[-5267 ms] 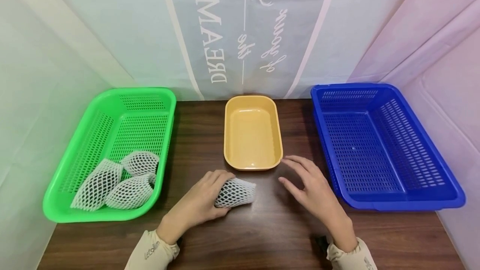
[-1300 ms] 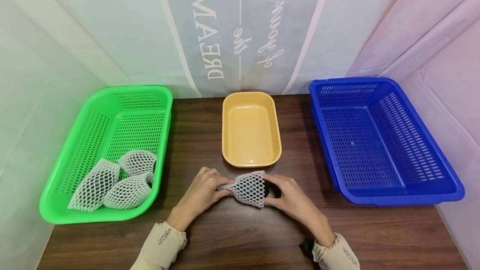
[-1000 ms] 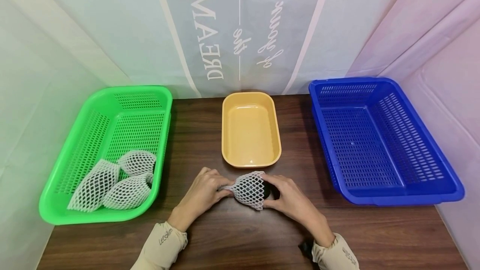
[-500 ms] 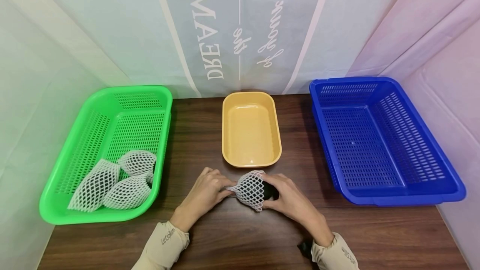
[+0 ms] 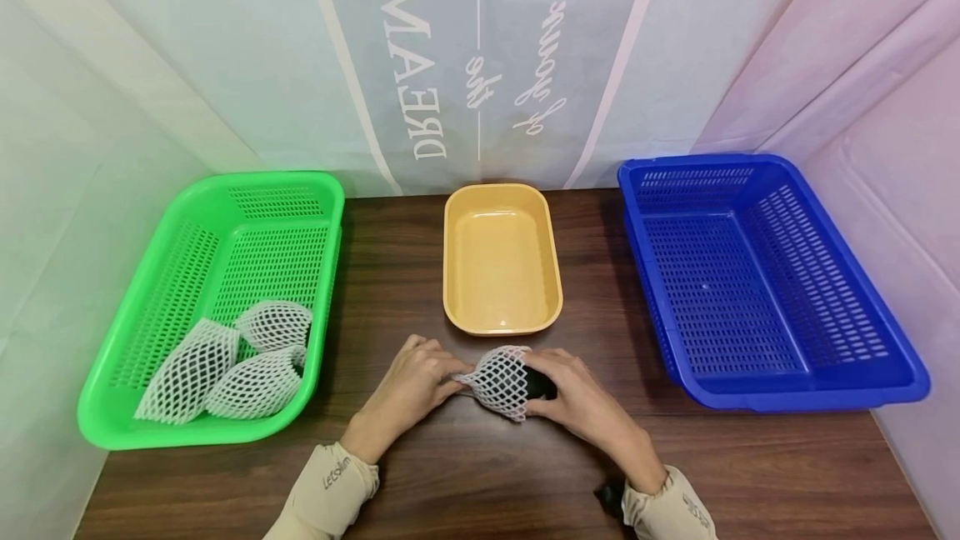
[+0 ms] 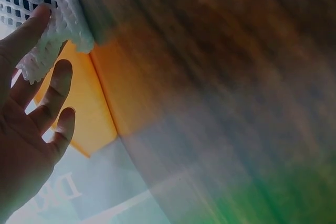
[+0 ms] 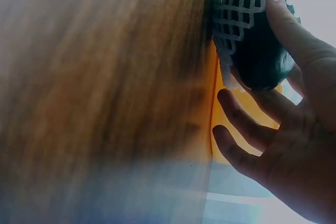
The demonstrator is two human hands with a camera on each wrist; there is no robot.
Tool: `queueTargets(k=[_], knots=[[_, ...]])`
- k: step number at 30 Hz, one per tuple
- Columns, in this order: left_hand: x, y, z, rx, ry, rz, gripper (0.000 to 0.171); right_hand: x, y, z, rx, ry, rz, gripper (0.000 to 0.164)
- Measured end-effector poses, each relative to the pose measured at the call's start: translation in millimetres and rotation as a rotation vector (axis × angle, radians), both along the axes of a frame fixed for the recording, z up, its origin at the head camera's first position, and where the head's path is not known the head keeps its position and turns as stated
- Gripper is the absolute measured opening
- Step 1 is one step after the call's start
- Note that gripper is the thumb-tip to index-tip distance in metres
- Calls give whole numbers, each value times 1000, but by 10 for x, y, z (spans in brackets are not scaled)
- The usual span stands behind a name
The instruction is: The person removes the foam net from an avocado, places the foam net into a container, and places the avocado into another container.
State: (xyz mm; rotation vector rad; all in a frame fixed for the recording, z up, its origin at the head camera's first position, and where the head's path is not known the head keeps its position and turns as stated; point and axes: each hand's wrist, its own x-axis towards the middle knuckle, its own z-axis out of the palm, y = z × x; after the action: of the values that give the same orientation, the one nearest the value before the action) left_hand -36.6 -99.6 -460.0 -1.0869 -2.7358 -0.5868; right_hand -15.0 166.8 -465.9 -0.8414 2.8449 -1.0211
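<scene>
Between my hands, low over the table, lies a dark green avocado [image 7: 262, 56] partly inside a white foam net [image 5: 498, 380]. The gathered tail of the net is pinched between the thumb and fingers of my left hand [image 5: 408, 386]. On the other side my right hand [image 5: 581, 394] holds the avocado, its thumb and forefinger at the net's open rim. The avocado's bare end points into the right palm. In the right wrist view the other fingers spread loosely below it. Three netted fruits [image 5: 191, 369] lie in the green basket [image 5: 105, 407].
A yellow tray [image 5: 502, 273] stands just beyond my hands, with nothing in it. To the right is a blue basket [image 5: 720, 298], also holding nothing. All stand on a dark wood table [image 5: 480, 490] against a printed cloth backdrop [image 5: 517, 65].
Earlier my left hand held the netted fruit alone, the right apart. Then both hands gripped it. Since then more of the avocado's dark end has come out of the net on the right.
</scene>
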Motion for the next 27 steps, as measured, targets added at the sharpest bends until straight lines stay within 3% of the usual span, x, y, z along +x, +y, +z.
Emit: queueTargets(k=[10, 17, 27], knots=[[14, -16, -5, 28, -16, 11, 21, 0, 25, 11, 0, 65, 25, 57], [18, -50, 12, 25, -60, 21, 19, 11, 63, 55, 40, 43, 9, 60], [35, -98, 80, 29, -55, 20, 18, 40, 117, 123, 69, 35, -16, 67]])
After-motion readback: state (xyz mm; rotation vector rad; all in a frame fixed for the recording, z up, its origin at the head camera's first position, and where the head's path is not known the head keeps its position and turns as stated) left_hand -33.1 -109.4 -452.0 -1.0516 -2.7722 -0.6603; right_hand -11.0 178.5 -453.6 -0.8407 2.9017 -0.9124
